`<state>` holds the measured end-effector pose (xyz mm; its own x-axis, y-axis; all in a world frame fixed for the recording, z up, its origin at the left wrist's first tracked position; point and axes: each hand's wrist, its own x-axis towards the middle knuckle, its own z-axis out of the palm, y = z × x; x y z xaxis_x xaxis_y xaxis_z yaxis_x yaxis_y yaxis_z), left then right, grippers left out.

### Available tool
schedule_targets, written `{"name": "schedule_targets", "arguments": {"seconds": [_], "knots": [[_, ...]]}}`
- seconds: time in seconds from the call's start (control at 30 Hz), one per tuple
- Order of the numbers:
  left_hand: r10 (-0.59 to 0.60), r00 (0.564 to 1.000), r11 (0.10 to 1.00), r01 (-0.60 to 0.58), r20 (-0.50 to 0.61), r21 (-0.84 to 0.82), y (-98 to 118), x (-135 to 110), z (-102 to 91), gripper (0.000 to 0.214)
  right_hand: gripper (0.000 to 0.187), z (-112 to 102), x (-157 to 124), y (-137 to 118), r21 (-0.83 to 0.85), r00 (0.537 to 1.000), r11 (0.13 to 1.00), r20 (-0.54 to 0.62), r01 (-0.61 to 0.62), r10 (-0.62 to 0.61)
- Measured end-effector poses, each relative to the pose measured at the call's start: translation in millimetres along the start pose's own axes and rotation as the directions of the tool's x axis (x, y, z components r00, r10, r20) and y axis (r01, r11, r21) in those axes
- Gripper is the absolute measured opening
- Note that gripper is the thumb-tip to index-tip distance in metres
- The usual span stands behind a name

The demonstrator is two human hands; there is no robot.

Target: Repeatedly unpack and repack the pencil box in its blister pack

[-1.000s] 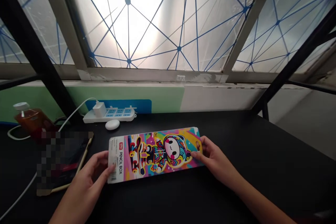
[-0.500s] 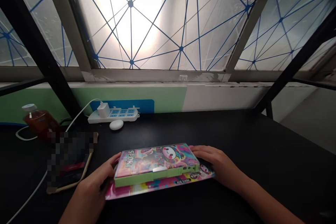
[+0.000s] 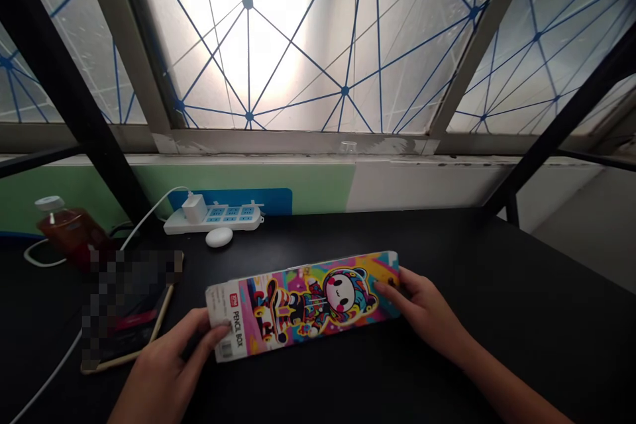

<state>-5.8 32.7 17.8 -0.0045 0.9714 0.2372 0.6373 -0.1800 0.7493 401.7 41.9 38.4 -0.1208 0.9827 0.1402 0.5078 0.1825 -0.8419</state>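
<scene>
Bottle (image 3: 72,235) with a white cap is beyond the left hand (image 3: 166,358), off to its left; nearer that hand lies a dark flat item (image 3: 142,321) with a tan edge. Ahead of the hand are 1 power strip (image 3: 231,218) and 1 white oval object (image 3: 219,237). Between the 2 hands, the pencil box pack (image 3: 308,308) is tilted face-up, its left end pinched by the left hand, its right by the right hand (image 3: 422,308). Gripping seems done; opening, and anything left, cannot be judged from this face.
</scene>
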Motion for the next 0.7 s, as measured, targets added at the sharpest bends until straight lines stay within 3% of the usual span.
{"name": "schedule_targets", "arguments": {"seconds": [0.07, 0.17, 0.33, 0.43, 0.5, 0.6, 0.7], "knots": [[-0.025, 0.998, 1.0, 0.026, 0.065, -0.017, 2, 1, 1.5, 0.037, 0.043, 5, 4, -1, 0.043, 0.999, 0.998, 0.02, -0.042, 0.041], [-0.147, 0.98, 0.983, 0.16, 0.131, -0.095, -3, 3, 3.5, 0.053, 0.048, 10, 10, -1, 0.038, 0.996, 0.996, 0.042, -0.078, 0.077], [-0.272, 0.927, 0.919, 0.33, 0.259, -0.215, -10, 5, 2.6, 0.097, 0.051, 7, 13, 4, -0.132, 0.995, 0.986, 0.001, -0.102, 0.104], [-0.294, 0.908, 0.889, 0.374, 0.298, -0.263, -2, 4, 1.6, 0.102, 0.062, 8, 14, -3, -0.314, 0.994, 0.947, -0.104, -0.063, 0.032], [-0.302, 0.901, 0.872, 0.394, 0.311, -0.292, 5, 4, 2.4, 0.099, 0.055, 17, 13, -18, -0.394, 0.993, 0.919, -0.107, 0.006, -0.052], [-0.286, 0.904, 0.865, 0.387, 0.319, -0.321, 16, 3, 5.3, 0.092, 0.047, 46, 12, -46, -0.466, 0.97, 0.851, 0.096, 0.242, -0.223], [-0.272, 0.914, 0.869, 0.368, 0.302, -0.331, 23, 2, 6.8, 0.086, 0.069, 77, 10, -66, -0.485, 0.835, 0.692, 0.429, 0.535, -0.345]]}}
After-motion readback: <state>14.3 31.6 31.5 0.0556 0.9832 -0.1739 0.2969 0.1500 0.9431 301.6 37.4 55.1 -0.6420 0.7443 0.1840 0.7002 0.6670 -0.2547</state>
